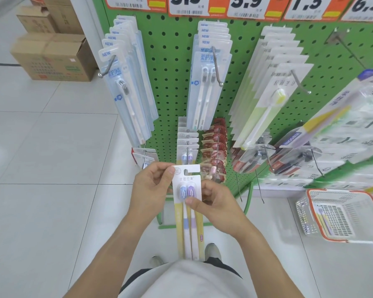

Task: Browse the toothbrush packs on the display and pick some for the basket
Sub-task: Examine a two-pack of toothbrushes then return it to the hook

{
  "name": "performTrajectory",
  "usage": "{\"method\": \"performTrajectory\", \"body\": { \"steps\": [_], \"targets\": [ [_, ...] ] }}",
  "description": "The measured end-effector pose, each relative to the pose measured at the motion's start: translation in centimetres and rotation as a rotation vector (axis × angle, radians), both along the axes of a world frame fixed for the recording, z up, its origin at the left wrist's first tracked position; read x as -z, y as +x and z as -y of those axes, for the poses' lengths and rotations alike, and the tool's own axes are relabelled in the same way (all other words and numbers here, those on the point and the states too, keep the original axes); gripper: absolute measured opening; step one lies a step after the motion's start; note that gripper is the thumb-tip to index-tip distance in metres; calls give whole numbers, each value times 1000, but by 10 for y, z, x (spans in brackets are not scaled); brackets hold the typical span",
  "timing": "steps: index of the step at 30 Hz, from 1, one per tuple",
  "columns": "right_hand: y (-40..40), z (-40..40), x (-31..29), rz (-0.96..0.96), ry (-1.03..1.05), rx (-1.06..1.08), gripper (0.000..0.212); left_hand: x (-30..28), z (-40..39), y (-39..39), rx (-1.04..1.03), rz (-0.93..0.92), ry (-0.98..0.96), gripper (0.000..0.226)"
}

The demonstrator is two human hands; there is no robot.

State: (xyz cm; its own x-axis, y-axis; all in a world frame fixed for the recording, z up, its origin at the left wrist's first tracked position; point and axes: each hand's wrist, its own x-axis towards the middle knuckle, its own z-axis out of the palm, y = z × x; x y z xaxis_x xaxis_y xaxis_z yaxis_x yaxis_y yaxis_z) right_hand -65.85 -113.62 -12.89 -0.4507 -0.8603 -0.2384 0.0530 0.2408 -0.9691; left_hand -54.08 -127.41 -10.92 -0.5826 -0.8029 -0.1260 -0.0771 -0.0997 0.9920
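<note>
We see cardboard boxes (52, 54) stacked on the white tiled floor (41, 158). Price tags (252, 7) line the top above us.

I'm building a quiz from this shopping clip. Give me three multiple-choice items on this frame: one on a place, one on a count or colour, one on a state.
1. Where is the basket?
A. On the floor, to the person's right
B. Hung on the pegboard
C. On the cardboard boxes

2. How many brushes are in the toothbrush pack being held?
A. One
B. Two
C. Four

3. How is that pack held?
A. By the left hand only
B. It still hangs on its hook
C. By both hands

Answers:
1. A: the orange-rimmed basket sits on the white floor tiles at lower right, beside the green pegboard.
2. B: two capped heads show side by side, one blue and one purple.
3. C: the left hand pinches the top corner of the card, and the right hand grips its right edge, thumb on the front.
</note>
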Motion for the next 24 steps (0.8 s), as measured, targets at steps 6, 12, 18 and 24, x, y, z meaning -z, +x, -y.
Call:
{"method": "performTrajectory", "body": {
  "steps": [6, 12, 18, 24],
  "targets": [
    [-3, -3, -3, 112, -98, 142, 36, 7, -11, 7, 205, 131, 14, 8],
    [-6, -11, -6, 188, -113, 185, 38, 4, -22, 1, 153, 110, 30, 12],
    [-11, -21, -2, 216, -64, 50, 35, -4, -27, -1, 33, 39, 76, 10],
    [-9, -20, 7, 153, -34, 57, 19, -2, -24, 2, -25, 38, 153, 12]
  ]
}}
